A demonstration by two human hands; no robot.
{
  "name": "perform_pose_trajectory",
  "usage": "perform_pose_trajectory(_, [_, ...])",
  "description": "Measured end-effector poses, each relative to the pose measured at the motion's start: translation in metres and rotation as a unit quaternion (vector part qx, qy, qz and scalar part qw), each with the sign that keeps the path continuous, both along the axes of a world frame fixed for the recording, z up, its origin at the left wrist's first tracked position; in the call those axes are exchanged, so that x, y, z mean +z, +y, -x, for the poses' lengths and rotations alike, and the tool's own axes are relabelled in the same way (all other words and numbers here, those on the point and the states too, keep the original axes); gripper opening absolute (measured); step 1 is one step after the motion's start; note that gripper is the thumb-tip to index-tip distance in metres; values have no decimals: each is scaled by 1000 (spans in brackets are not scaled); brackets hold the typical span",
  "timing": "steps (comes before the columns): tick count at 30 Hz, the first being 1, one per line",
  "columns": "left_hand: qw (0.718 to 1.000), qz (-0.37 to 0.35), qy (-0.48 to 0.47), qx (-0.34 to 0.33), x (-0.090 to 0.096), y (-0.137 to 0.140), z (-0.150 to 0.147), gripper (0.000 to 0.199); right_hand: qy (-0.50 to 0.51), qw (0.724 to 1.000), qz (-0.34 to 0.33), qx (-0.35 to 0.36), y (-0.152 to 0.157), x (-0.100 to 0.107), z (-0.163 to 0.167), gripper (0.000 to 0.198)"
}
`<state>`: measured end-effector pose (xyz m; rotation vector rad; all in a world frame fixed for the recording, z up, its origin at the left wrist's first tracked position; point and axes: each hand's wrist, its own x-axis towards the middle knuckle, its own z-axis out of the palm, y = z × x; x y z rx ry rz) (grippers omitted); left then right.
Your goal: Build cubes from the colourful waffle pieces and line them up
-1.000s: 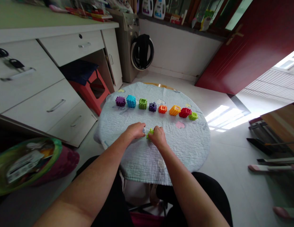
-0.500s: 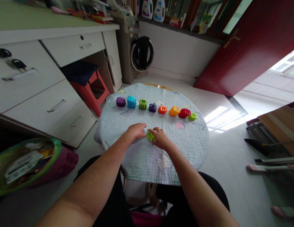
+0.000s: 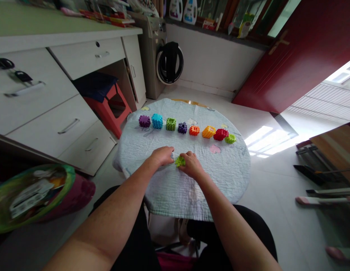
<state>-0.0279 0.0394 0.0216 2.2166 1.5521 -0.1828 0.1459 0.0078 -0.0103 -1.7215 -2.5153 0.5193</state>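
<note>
My right hand (image 3: 191, 164) grips a lime-green toothed toy block (image 3: 180, 161) low over the cloth, its fingers covering the block's right side. Just left of that block is my left hand (image 3: 163, 156), empty, thumb and fingertips apart and curved toward it without touching. Beyond both hands runs a row of toothed toy blocks: a purple block (image 3: 144, 121), a blue block (image 3: 157, 121), a green block (image 3: 171, 124), a dark purple block (image 3: 182, 128), an orange block (image 3: 194, 130), a yellow block (image 3: 209, 131), a red block (image 3: 220, 134) and another lime-green block (image 3: 230, 139).
A pale blue cloth (image 3: 169, 192) covers the small round table. White drawers (image 3: 64, 109) and a red stool (image 3: 117, 109) stand at the left, with a full bin (image 3: 79, 192) nearer. Behind are a washing machine (image 3: 152, 56) and a red door (image 3: 287, 56).
My right hand's fingers have shifted slightly on the lime-green block, showing a little more of it. My left hand stays about where it was. The view has turned very slightly.
</note>
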Motion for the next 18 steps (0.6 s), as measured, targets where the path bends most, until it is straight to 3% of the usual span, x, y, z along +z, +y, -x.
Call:
perform_pose_trajectory(8, [1000, 5, 5, 5, -2, 2, 0, 51, -44, 997, -14, -58, -4, 3, 14, 35])
perform_pose_trajectory(13, [1000, 4, 3, 0, -5, 3, 1, 51, -51, 996, -9, -78, 1, 3, 22, 40])
perform_pose_trajectory(18, [999, -18, 35, 27, -10, 4, 10, 50, -34, 998, 1, -52, 9, 8, -1, 44])
